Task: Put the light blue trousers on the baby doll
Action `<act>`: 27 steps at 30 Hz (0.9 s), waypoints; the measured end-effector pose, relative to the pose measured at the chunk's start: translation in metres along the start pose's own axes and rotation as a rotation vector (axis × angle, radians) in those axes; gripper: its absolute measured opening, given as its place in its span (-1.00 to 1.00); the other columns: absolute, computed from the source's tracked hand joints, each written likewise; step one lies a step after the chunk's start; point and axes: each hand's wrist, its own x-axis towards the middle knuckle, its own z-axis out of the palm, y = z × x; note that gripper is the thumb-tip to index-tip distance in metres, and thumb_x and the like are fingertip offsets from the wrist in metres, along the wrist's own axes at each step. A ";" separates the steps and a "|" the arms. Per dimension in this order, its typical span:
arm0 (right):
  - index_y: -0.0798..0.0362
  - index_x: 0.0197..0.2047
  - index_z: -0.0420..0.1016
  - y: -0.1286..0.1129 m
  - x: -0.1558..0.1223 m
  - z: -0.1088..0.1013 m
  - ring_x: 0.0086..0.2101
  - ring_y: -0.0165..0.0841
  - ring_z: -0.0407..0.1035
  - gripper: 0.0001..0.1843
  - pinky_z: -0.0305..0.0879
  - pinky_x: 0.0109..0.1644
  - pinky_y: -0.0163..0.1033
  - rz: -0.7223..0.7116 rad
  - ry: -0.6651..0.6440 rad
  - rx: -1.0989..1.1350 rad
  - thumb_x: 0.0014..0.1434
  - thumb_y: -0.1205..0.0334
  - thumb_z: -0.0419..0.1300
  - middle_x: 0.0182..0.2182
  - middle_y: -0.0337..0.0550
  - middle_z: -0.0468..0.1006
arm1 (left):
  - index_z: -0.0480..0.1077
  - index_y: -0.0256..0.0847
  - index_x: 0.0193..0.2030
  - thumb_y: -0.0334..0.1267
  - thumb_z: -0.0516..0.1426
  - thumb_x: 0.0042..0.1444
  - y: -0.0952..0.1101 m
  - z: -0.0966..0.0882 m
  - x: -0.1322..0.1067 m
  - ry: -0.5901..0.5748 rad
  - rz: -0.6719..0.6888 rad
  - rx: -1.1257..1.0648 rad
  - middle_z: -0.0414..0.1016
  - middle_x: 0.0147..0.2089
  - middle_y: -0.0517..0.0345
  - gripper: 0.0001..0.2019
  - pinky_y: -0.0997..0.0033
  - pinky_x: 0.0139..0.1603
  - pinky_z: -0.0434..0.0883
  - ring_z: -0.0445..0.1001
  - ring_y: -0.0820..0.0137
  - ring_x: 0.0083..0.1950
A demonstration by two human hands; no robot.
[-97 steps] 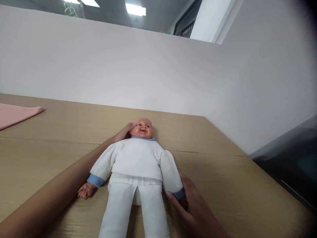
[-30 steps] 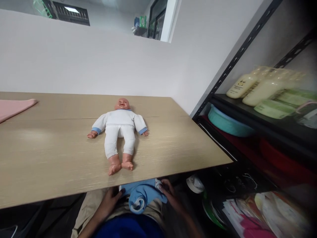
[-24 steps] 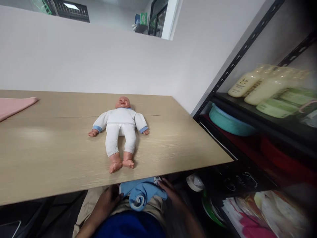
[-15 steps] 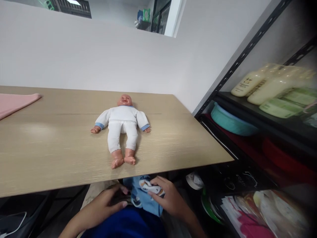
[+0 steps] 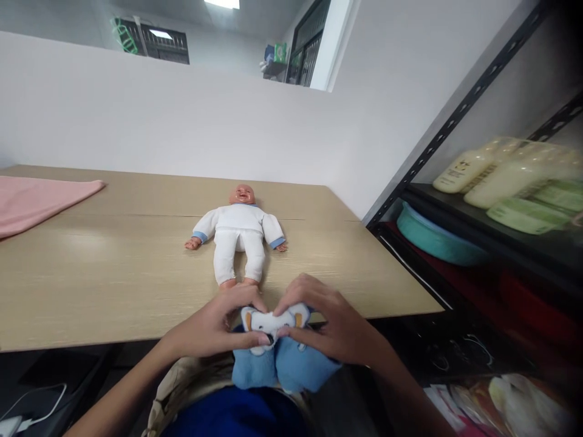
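two hands (image 5: 213,331) (image 5: 336,328), one garment (image 5: 296,366), one doll (image 5: 240,233)

Indoor mock baby-care station, not a lived-in home. Evidence: baby doll (image 5: 240,233) in a white suit flat on a bare wood-laminate table (image 5: 113,285), pink cloth (image 5: 36,200) at its far left, blue baby garment (image 5: 282,364) at the near edge. Black slotted-steel rack (image 5: 455,115) on the right: lotion bottles (image 5: 460,173), teal basin (image 5: 432,240). Low white partition wall (image 5: 182,121) open at the top, panel ceiling light (image 5: 222,3) beyond it, so an office or lab type building.
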 end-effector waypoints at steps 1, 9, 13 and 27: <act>-0.09 0.11 0.68 -0.002 0.003 -0.004 -0.05 -0.22 0.62 -0.77 0.54 0.20 -0.12 0.043 0.002 -0.018 0.45 0.11 0.48 -0.05 -0.18 0.75 | 0.60 -0.07 0.00 0.02 0.42 0.39 0.001 -0.001 0.000 0.060 0.022 -0.002 0.62 -0.02 0.11 -0.74 0.21 0.16 0.49 0.56 0.19 0.05; -0.04 -0.12 0.71 -0.004 0.018 -0.004 -0.12 -0.21 0.59 -0.80 0.53 0.03 -0.17 0.028 -0.115 -0.165 0.52 0.04 0.40 -0.15 -0.15 0.68 | 0.51 -0.02 0.17 0.08 0.26 0.52 0.018 -0.019 -0.008 0.129 -0.094 0.052 0.65 0.07 0.11 -0.71 0.23 0.16 0.54 0.61 0.18 0.08; -0.04 0.03 0.66 0.001 0.025 0.000 0.05 -0.21 0.58 -0.88 0.52 0.19 -0.13 -0.123 0.001 -0.068 0.58 0.12 0.32 0.03 -0.06 0.69 | 0.59 0.01 0.29 0.18 0.47 0.25 0.022 -0.032 -0.009 -0.022 -0.128 0.111 0.72 0.15 0.05 -0.43 0.10 0.22 0.58 0.64 0.00 0.18; 0.06 -0.08 0.64 0.039 0.043 0.028 -0.33 -0.35 0.36 -0.44 0.36 -0.22 -0.27 0.031 -0.174 0.420 0.19 -0.25 0.59 -0.30 -0.25 0.57 | 0.67 -0.13 -0.06 -0.01 0.38 0.36 0.025 -0.025 -0.007 0.178 -0.112 -0.089 0.67 -0.12 0.14 -0.76 0.27 0.09 0.50 0.55 0.21 -0.06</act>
